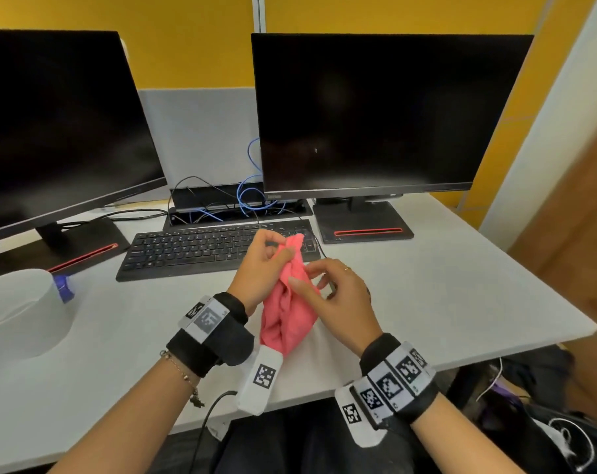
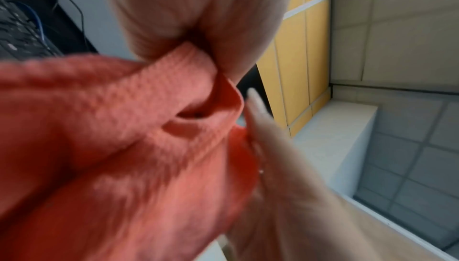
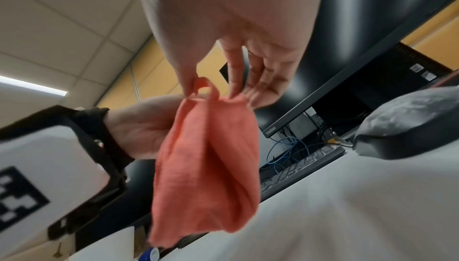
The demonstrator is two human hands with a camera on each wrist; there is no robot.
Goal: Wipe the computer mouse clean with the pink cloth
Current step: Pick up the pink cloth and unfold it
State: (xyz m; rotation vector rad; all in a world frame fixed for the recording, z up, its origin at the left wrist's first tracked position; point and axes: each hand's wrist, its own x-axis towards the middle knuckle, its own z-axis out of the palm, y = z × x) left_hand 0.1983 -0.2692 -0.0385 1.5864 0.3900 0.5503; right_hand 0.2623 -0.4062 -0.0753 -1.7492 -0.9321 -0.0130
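A white bowl-like container (image 1: 23,313) sits at the far left of the white desk (image 1: 461,295), with a black keyboard (image 1: 204,249) further along between two dark monitors. Near the desk's front edge, the left hand (image 1: 259,265) pinches the top of the pink cloth (image 1: 290,313), which hangs bunched above the surface. Just right of it, the right hand (image 1: 338,302) pinches the cloth's upper edge with thumb and fingertips. The computer mouse (image 3: 407,126) lies on the desk beside that hand, uncovered. Wiping seems not yet begun; the cloth still needs gathering and pressing onto the mouse.
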